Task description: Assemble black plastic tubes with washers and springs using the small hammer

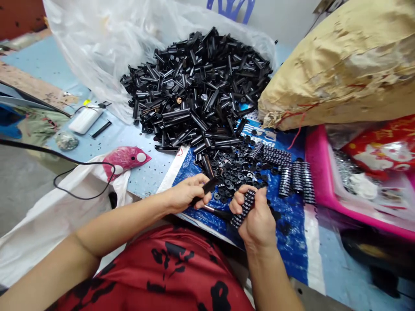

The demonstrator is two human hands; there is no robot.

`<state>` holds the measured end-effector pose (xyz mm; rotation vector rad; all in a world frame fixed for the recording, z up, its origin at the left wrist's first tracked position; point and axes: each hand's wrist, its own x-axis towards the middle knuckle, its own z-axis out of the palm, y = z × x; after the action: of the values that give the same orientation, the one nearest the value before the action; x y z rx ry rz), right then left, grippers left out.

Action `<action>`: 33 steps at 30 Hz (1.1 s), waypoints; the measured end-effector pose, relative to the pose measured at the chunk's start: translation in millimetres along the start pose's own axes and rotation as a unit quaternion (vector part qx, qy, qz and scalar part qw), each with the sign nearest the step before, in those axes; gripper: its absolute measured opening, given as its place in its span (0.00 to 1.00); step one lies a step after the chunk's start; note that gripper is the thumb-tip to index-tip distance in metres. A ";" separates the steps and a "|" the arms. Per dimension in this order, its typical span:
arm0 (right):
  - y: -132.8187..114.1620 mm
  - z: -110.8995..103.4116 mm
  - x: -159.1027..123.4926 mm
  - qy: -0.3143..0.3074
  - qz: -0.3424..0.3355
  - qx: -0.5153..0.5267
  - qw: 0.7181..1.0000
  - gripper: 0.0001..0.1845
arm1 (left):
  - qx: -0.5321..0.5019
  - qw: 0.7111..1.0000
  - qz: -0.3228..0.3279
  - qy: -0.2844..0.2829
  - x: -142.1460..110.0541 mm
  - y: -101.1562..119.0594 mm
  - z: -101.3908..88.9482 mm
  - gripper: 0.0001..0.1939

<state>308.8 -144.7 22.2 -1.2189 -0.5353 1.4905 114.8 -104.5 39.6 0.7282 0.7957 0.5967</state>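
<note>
Fingers of the left hand are pinching a black tube angled toward the right hand, which is gripping a stack of black washers.

I find nothing here that I can truly read. The blue printed sheet under my hands carries some white marks near the heap of black tubes, but the black rings lying on them cover most of it and I cannot make out a single letter. At the top edge a blue painted sign is cut off by the frame, so I cannot tell what it says. The red packet in the pink tray shows a printed picture, too blurred to give any words.
</note>
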 end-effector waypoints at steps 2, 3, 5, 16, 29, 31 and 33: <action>2.0 2.5 -2.0 0.005 0.001 -0.004 1.000 0.39 | 0.037 0.999 -0.004 -0.005 1.2 -1.3 6.7 0.14; 2.1 3.4 -2.8 0.008 -0.002 -0.006 1.000 0.39 | 0.066 0.998 0.006 0.000 2.0 -2.8 10.5 0.15; 1.2 5.6 -4.0 0.015 -0.014 -0.006 1.000 0.39 | 0.125 0.991 0.043 0.020 3.7 -7.9 18.3 0.20; 13.0 12.9 -5.4 0.022 -0.197 -0.148 0.969 0.47 | 0.274 0.944 0.182 0.039 5.7 -16.7 32.1 0.13; 10.8 -11.9 -28.1 -0.042 -0.533 -0.554 0.639 0.58 | 0.106 0.984 0.102 0.097 0.7 -19.3 30.4 0.33; 12.7 -6.7 -30.3 -0.052 -0.544 -0.550 0.631 0.56 | 0.052 0.989 0.091 0.108 0.6 -19.9 34.3 0.32; 14.5 -3.9 -30.3 -0.045 -0.553 -0.553 0.622 0.56 | -0.005 0.992 0.074 0.105 -0.4 -20.7 36.1 0.30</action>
<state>302.4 -177.9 20.7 -1.1823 -2.0205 -0.0261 147.6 -130.0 41.5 0.7265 0.9377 0.8213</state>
